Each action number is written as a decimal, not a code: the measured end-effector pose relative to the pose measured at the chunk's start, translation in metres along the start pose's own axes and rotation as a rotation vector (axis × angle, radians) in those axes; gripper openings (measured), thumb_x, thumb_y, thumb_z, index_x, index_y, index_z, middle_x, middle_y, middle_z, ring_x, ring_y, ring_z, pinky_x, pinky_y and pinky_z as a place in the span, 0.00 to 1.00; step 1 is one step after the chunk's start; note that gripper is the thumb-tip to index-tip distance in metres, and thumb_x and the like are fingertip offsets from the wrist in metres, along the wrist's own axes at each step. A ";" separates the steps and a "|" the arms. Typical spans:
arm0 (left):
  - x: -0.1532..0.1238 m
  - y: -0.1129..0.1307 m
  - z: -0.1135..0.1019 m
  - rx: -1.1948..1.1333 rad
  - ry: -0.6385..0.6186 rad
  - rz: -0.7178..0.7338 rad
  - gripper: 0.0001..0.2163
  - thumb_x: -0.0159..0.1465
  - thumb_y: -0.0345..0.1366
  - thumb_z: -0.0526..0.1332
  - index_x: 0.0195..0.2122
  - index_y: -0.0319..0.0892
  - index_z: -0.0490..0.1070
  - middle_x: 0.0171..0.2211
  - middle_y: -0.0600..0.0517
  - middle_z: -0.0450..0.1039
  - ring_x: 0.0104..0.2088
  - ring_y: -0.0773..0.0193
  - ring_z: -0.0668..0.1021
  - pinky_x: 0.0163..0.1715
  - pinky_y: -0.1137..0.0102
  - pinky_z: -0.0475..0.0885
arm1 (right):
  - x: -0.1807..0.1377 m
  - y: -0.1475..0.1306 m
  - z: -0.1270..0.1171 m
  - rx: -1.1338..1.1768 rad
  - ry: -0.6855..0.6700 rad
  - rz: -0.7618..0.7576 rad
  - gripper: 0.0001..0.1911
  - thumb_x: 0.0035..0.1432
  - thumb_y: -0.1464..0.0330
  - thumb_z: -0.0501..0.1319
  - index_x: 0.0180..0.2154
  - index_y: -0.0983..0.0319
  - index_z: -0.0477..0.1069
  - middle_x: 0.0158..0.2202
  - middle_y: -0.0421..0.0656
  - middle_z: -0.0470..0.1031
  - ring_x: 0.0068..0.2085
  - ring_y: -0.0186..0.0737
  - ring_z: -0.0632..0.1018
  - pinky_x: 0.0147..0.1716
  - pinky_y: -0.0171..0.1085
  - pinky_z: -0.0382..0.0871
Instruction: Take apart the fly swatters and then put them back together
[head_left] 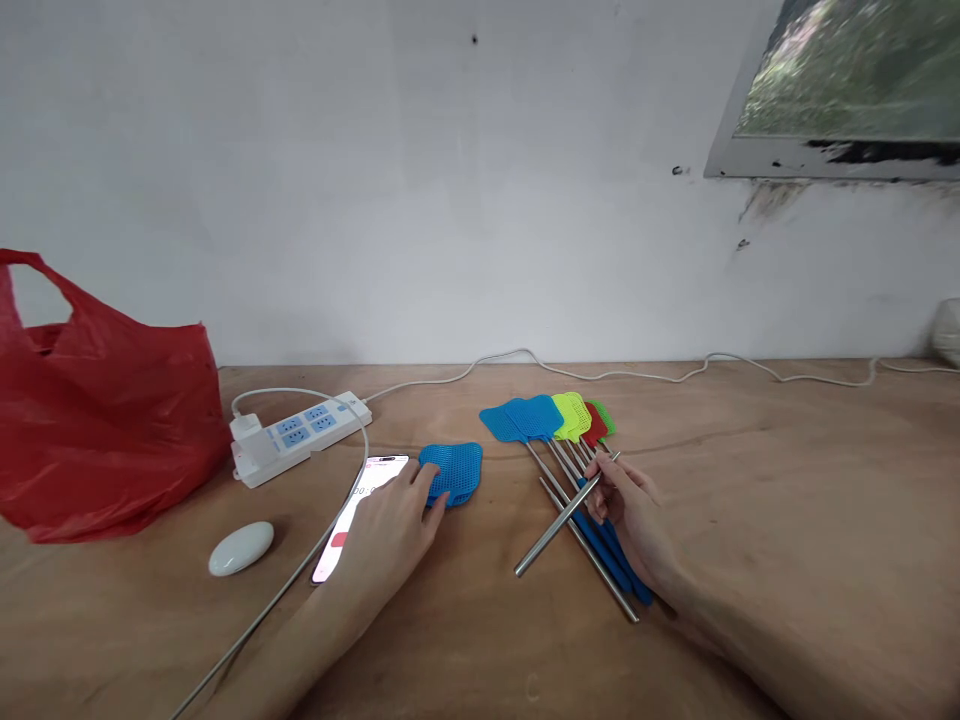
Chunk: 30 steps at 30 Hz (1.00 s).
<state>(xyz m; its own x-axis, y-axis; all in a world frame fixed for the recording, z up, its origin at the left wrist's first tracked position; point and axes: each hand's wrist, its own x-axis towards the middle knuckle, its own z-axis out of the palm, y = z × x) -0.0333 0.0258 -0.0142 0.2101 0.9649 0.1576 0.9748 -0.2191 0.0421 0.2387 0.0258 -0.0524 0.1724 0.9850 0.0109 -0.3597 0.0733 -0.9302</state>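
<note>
My left hand point(397, 515) has its thumb and fingers closed at the near left edge of a small stack of blue fly swatter heads point(457, 468); how many it grips is hidden. In my right hand point(624, 515) a silver metal rod point(551, 540) is pinched, slanting down to the left. Beneath that hand lie fly swatters with blue handles point(604, 550) and thin metal shafts. Their heads fan out behind: blue point(534, 416), yellow point(571, 414), red point(595, 424) and green point(604, 416). Another metal rod point(600, 570) rests on the table under the held one.
A lit phone point(367, 490) lies partly under my left wrist. A white cable point(300, 570) runs from the power strip point(304, 435) across my left forearm. A white oval object point(241, 548) and a red plastic bag point(112, 420) are at left. The wall point(480, 200) stands behind the wooden table point(480, 640).
</note>
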 end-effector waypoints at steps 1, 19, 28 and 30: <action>-0.003 0.003 0.000 -0.089 0.031 0.063 0.09 0.71 0.38 0.54 0.45 0.42 0.72 0.41 0.46 0.76 0.35 0.56 0.79 0.29 0.68 0.64 | -0.001 0.000 0.000 0.000 -0.014 -0.001 0.20 0.54 0.51 0.70 0.27 0.61 0.74 0.16 0.35 0.63 0.19 0.30 0.65 0.18 0.30 0.58; -0.027 0.038 0.009 -1.151 -0.506 0.173 0.19 0.70 0.54 0.52 0.33 0.43 0.64 0.18 0.59 0.65 0.18 0.69 0.68 0.20 0.76 0.64 | -0.021 -0.006 0.018 -0.201 -0.322 -0.001 0.19 0.56 0.51 0.68 0.35 0.61 0.76 0.28 0.43 0.79 0.25 0.34 0.75 0.22 0.32 0.68; -0.033 0.044 0.013 -1.262 -0.520 0.136 0.23 0.68 0.60 0.51 0.35 0.43 0.64 0.14 0.62 0.62 0.12 0.72 0.61 0.14 0.78 0.57 | -0.026 -0.006 0.017 -0.235 -0.393 0.023 0.17 0.54 0.53 0.70 0.33 0.60 0.80 0.24 0.40 0.75 0.23 0.32 0.71 0.22 0.31 0.67; -0.033 0.044 0.013 -1.269 -0.533 0.157 0.23 0.68 0.60 0.50 0.35 0.43 0.63 0.13 0.63 0.61 0.11 0.72 0.58 0.13 0.78 0.54 | -0.026 -0.006 0.017 -0.227 -0.379 0.016 0.16 0.55 0.53 0.69 0.33 0.60 0.80 0.26 0.41 0.76 0.25 0.32 0.72 0.22 0.31 0.67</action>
<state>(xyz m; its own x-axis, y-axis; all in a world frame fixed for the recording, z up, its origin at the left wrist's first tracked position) 0.0035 -0.0137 -0.0304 0.5935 0.7933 -0.1359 0.2637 -0.0322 0.9641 0.2209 0.0021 -0.0413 -0.1957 0.9765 0.0902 -0.1422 0.0627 -0.9878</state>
